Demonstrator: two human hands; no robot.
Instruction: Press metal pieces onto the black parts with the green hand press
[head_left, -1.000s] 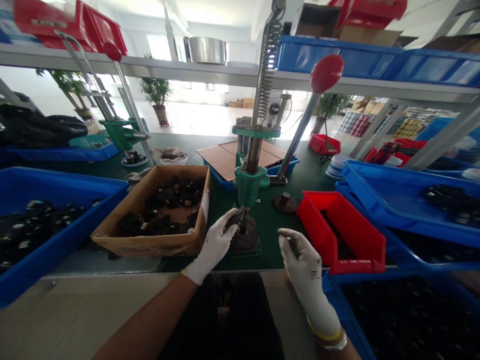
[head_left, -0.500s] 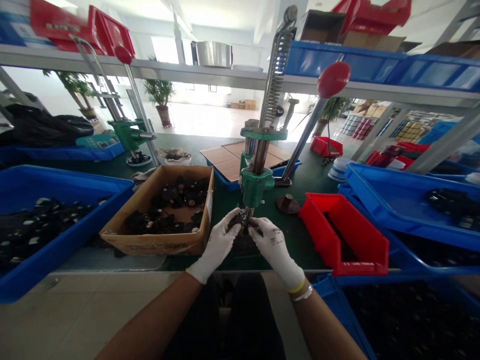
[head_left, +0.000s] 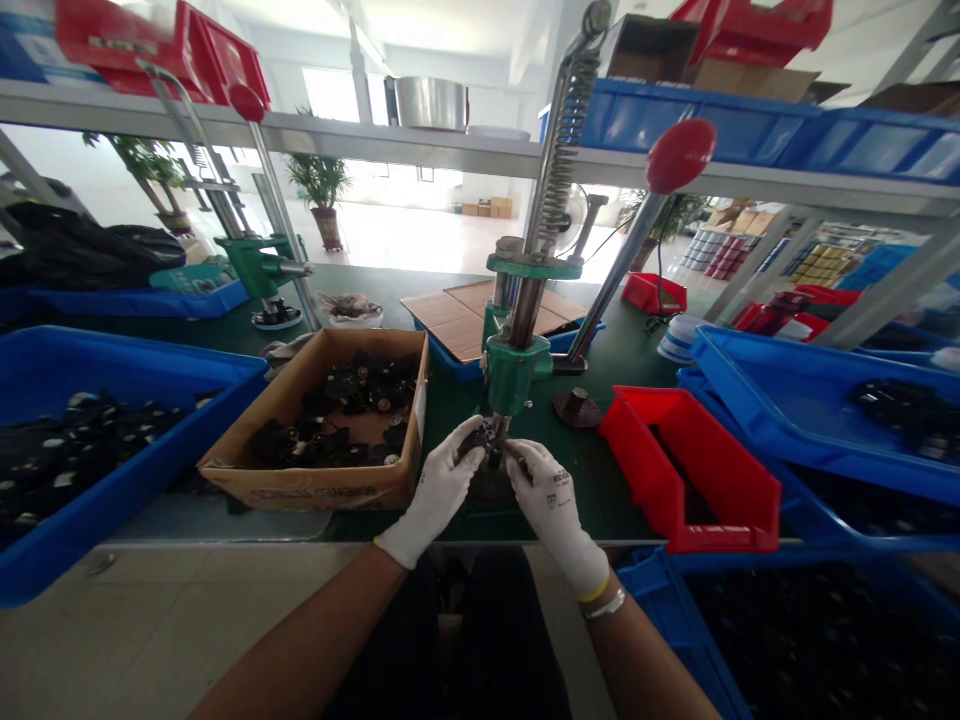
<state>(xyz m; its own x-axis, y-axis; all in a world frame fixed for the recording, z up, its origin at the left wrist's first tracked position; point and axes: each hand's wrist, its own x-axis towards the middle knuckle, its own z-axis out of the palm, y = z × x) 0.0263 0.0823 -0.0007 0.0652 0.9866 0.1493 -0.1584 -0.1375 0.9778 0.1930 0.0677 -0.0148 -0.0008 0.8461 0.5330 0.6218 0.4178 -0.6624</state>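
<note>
pinching fingers point(head_left: 463, 438) of both hands point(head_left: 433, 492) point(head_left: 549, 505) shut on a dark part point(head_left: 489, 440), cardboard box point(head_left: 315, 490) of black parts point(head_left: 330, 420) nearby

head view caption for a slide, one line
White-gloved left hand and right hand hold a dark part under a green hand press, beside a cardboard box

And here we are at lower centre, both gloved hands drawn in close together! The left hand point(head_left: 435, 490) angles up and to the right, the right hand point(head_left: 553, 505) tilts up and to the left, palms turned inward. The bare left forearm point(head_left: 300, 635) sweeps in from the bottom edge, the right forearm point(head_left: 645, 665) from lower right. The fingertips point(head_left: 469, 437) look curled, though the grip is hard to make out from up here.
</note>
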